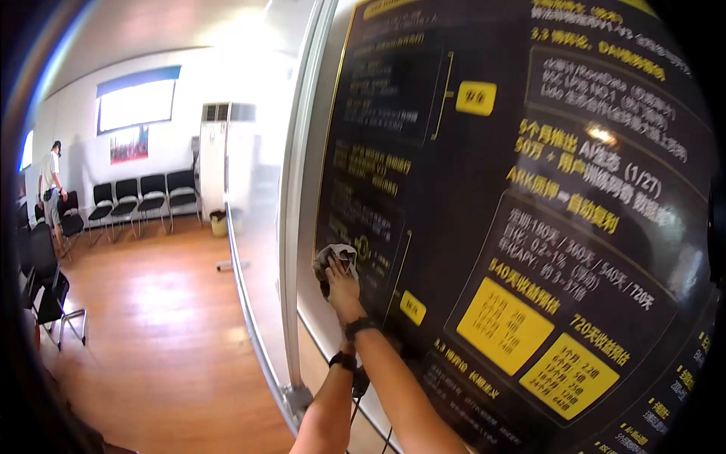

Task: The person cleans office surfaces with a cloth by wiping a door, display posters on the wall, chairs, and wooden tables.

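Note:
My right hand (344, 291) is pressed against a large black poster board (439, 197) with yellow and white lettering, near its left edge. Under its fingers is a crumpled grey-and-white cloth (346, 251), pinned to the printed surface. A dark band circles the right wrist. My left forearm comes up from below, also with a black wristband (344, 361). It crosses behind the right arm, so most of my left hand (349, 348) is hidden and its fingers do not show.
A pale metal frame (291, 227) runs down the board's left side. Dark cables (355, 412) hang below my wrists. Across the wooden floor (159, 303) stand several black chairs (151, 195), a white cabinet-like unit (214, 151), a bin (218, 223) and another person (51, 181).

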`<state>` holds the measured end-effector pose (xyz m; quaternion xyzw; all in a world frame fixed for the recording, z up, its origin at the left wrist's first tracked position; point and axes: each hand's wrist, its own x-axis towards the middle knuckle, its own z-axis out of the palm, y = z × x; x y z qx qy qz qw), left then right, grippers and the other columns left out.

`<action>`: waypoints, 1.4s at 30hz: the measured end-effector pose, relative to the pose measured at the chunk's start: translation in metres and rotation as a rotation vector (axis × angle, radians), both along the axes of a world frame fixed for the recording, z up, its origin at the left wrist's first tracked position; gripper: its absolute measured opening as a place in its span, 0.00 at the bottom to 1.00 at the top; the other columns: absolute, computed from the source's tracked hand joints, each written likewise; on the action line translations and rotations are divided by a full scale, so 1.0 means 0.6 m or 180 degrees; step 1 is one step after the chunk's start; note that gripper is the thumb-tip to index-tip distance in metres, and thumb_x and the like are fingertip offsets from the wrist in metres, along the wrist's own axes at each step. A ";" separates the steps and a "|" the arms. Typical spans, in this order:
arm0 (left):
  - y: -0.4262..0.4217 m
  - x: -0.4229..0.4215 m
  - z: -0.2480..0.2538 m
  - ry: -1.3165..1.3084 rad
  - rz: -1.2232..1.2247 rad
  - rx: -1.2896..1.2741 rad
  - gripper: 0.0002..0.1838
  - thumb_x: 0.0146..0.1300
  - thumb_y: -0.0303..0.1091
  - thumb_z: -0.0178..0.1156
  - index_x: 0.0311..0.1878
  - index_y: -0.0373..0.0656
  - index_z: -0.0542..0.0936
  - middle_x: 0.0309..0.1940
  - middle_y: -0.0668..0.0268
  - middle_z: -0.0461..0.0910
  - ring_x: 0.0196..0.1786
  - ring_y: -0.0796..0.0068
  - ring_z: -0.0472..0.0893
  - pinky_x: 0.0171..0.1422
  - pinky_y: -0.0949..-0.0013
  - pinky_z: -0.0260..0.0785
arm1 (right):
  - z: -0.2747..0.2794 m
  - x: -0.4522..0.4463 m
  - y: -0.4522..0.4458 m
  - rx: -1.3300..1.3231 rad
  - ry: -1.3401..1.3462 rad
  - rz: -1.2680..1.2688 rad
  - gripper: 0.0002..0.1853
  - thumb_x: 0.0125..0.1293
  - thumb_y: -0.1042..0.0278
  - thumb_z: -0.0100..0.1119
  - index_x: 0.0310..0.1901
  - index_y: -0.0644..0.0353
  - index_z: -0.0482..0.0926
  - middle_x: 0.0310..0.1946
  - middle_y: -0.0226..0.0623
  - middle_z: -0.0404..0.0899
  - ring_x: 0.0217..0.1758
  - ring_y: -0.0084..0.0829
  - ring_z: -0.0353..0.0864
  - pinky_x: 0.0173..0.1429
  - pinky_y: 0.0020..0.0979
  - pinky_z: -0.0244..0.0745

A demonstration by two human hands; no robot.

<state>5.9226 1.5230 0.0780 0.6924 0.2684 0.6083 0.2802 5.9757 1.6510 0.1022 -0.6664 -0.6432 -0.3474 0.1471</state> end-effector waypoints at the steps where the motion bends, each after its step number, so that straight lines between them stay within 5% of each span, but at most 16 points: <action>1: -0.009 0.000 -0.017 -0.0008 -0.0041 -0.0104 0.37 0.57 0.47 0.58 0.65 0.36 0.59 0.60 0.47 0.65 0.60 0.50 0.68 0.63 0.58 0.60 | -0.036 -0.003 -0.013 -0.0020 -0.0156 -0.0085 0.29 0.50 0.68 0.57 0.58 0.58 0.69 0.71 0.36 0.50 0.74 0.35 0.47 0.75 0.37 0.42; 3: -0.018 0.006 -0.033 -0.0035 -0.0068 -0.0212 0.37 0.57 0.48 0.58 0.65 0.36 0.59 0.61 0.47 0.65 0.61 0.50 0.68 0.63 0.59 0.60 | -0.052 0.003 -0.032 -0.0246 -0.0309 -0.0234 0.27 0.52 0.67 0.55 0.57 0.57 0.69 0.70 0.36 0.52 0.73 0.34 0.51 0.74 0.36 0.45; 6: -0.012 0.014 -0.030 -0.0072 -0.0049 -0.0257 0.38 0.57 0.48 0.58 0.65 0.36 0.58 0.61 0.47 0.64 0.61 0.50 0.68 0.63 0.59 0.60 | 0.058 -0.056 -0.133 -0.0941 0.0002 -0.0376 0.24 0.63 0.71 0.42 0.62 0.58 0.65 0.69 0.37 0.56 0.67 0.32 0.61 0.70 0.32 0.53; 8: -0.005 0.022 -0.018 -0.0119 -0.0040 -0.0259 0.38 0.57 0.48 0.58 0.65 0.36 0.58 0.62 0.47 0.64 0.61 0.50 0.67 0.64 0.59 0.60 | 0.013 -0.027 -0.106 -0.0212 0.0237 -0.0087 0.20 0.58 0.71 0.47 0.54 0.58 0.72 0.65 0.33 0.63 0.66 0.32 0.64 0.67 0.35 0.57; 14: 0.005 0.044 0.019 -0.0298 -0.0051 -0.0403 0.39 0.57 0.48 0.58 0.66 0.36 0.57 0.63 0.47 0.63 0.62 0.50 0.66 0.64 0.59 0.59 | 0.107 -0.038 -0.174 -0.0165 0.1038 -0.0335 0.18 0.60 0.70 0.49 0.53 0.58 0.74 0.64 0.34 0.65 0.60 0.34 0.70 0.61 0.35 0.66; 18: -0.010 0.058 0.049 -0.0473 -0.0216 -0.0584 0.40 0.56 0.49 0.58 0.66 0.36 0.56 0.63 0.47 0.62 0.63 0.50 0.66 0.65 0.59 0.59 | 0.184 -0.008 -0.238 0.0515 -0.0462 -0.0012 0.19 0.58 0.65 0.53 0.51 0.61 0.74 0.64 0.37 0.64 0.67 0.37 0.62 0.69 0.36 0.57; 20: -0.030 0.064 0.075 -0.0583 -0.0252 -0.0633 0.40 0.56 0.49 0.58 0.67 0.36 0.56 0.64 0.47 0.62 0.63 0.50 0.66 0.65 0.60 0.58 | 0.231 -0.025 -0.299 0.0382 -0.0243 -0.0041 0.22 0.54 0.64 0.57 0.51 0.62 0.74 0.65 0.37 0.63 0.70 0.36 0.58 0.72 0.35 0.52; 23: -0.084 0.093 0.118 -0.1003 0.0614 -0.0319 0.37 0.62 0.45 0.52 0.68 0.35 0.53 0.66 0.47 0.59 0.67 0.48 0.61 0.68 0.57 0.54 | 0.280 -0.021 -0.374 0.0481 -0.0949 -0.0112 0.22 0.55 0.66 0.56 0.52 0.62 0.73 0.66 0.36 0.62 0.70 0.35 0.56 0.73 0.35 0.49; 30: -0.284 0.025 0.281 -0.0988 -0.0036 -0.0540 0.34 0.64 0.39 0.46 0.71 0.37 0.48 0.68 0.46 0.55 0.70 0.47 0.53 0.71 0.53 0.46 | 0.400 0.001 -0.528 0.0953 -0.1604 -0.0089 0.22 0.58 0.68 0.55 0.55 0.61 0.72 0.64 0.39 0.63 0.70 0.39 0.58 0.72 0.36 0.50; 32: -0.348 0.031 0.328 -0.1201 -0.0184 -0.0320 0.35 0.64 0.39 0.46 0.71 0.39 0.47 0.68 0.46 0.54 0.71 0.46 0.50 0.72 0.52 0.42 | 0.453 -0.046 -0.619 0.0541 -0.0385 0.0037 0.44 0.53 0.43 0.61 0.69 0.47 0.54 0.72 0.45 0.43 0.74 0.47 0.46 0.74 0.45 0.43; 37: -0.580 0.029 0.402 -0.1455 -0.1463 0.0385 0.40 0.60 0.41 0.54 0.70 0.37 0.49 0.69 0.49 0.51 0.72 0.45 0.47 0.73 0.49 0.35 | 0.487 -0.104 -0.945 0.1108 -0.0016 -0.0585 0.39 0.59 0.43 0.53 0.69 0.50 0.55 0.72 0.46 0.44 0.73 0.50 0.46 0.72 0.47 0.45; 38: -0.649 0.008 0.403 -0.1022 -0.0892 0.0861 0.40 0.59 0.42 0.55 0.69 0.36 0.49 0.69 0.50 0.51 0.72 0.43 0.47 0.73 0.49 0.34 | 0.472 -0.101 -1.001 0.1411 -0.0158 -0.0635 0.35 0.60 0.48 0.53 0.66 0.54 0.59 0.69 0.46 0.49 0.72 0.48 0.50 0.72 0.45 0.47; 40: -0.767 0.017 0.375 -0.1142 -0.1072 0.1650 0.37 0.56 0.39 0.56 0.66 0.34 0.56 0.66 0.48 0.55 0.71 0.38 0.44 0.71 0.41 0.32 | 0.427 -0.095 -1.123 0.2163 -0.0613 -0.0617 0.22 0.62 0.65 0.55 0.56 0.64 0.69 0.62 0.45 0.65 0.67 0.44 0.61 0.70 0.37 0.53; 42: -0.879 0.019 0.312 -0.0940 -0.1468 0.2004 0.28 0.47 0.31 0.55 0.57 0.40 0.70 0.54 0.52 0.65 0.71 0.37 0.47 0.70 0.35 0.34 | 0.390 -0.116 -1.258 0.2164 -0.0221 -0.0902 0.23 0.65 0.64 0.55 0.58 0.66 0.66 0.60 0.48 0.67 0.64 0.45 0.65 0.68 0.38 0.55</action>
